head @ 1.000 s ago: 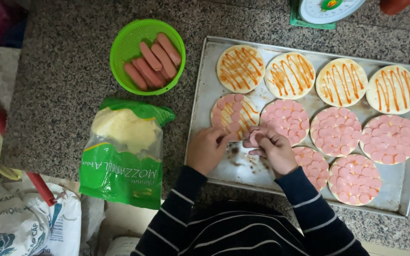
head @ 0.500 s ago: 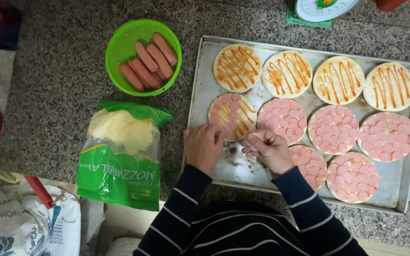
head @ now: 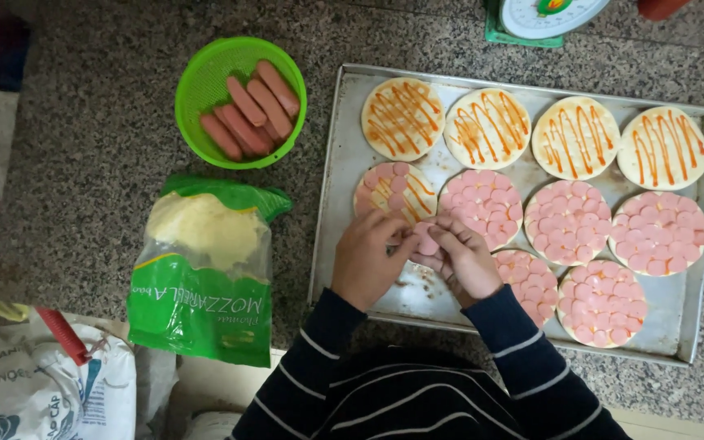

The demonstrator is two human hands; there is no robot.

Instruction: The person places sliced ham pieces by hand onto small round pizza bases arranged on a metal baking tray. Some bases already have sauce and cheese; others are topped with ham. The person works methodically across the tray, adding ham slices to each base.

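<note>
Between both hands [head: 417,257], seemingly sausage slices [head: 426,239]

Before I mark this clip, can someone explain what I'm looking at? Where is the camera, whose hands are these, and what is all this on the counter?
There is no machine here. One camera sits on a person's head and looks straight down, so the striped sleeves at the bottom are the wearer's own arms. The left hand and right hand meet over a metal baking tray and pinch pink sausage slices between their fingertips. On the tray lie small round dough bases: four at the back with orange sauce stripes, others covered in sausage slices, and one only partly covered. Left of the tray, on the speckled stone counter, stand a green bowl of whole sausages and an open bag of shredded cheese. A kitchen scale peeks in at the top edge.
</note>
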